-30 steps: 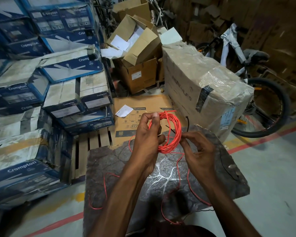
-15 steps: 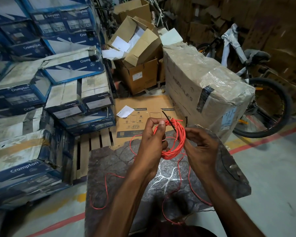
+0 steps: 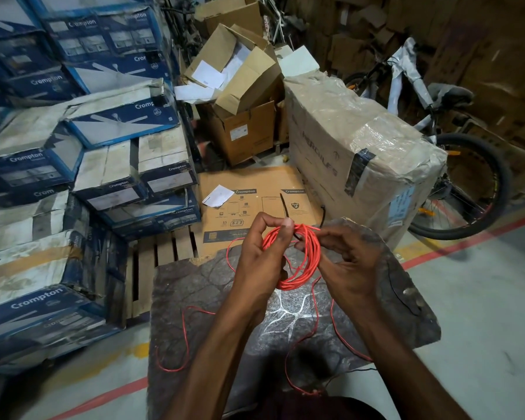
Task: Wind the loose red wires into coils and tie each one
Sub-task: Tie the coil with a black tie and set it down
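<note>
Both hands are up over the surface, a dark, rough slab with pale cracked veins running across it and a chipped, uneven edge. Between them hangs the red coil, a dozen or so thin, smooth plastic-coated loops bunched into a rough oval, held clear of the slab.

The left hand grips the coil on its left side, with thumb and forefinger pinched together at the top of the loops. A thin black tie stands up stiffly from that pinch. The right hand is curled around the coil's right side, its fingertips closing on the wire near the top, just beside the left thumb.

More loose red wire trails down from the coil and lies in slack curves over the slab, some strands running off its near edge.

To the left rises a stack of blue and white boxes, scuffed and dusty. Straight ahead lies a flat cardboard sheet on a slatted wooden pallet. On the right stands a large carton wrapped in crinkled plastic, with a bicycle behind it on the smooth grey floor.
</note>
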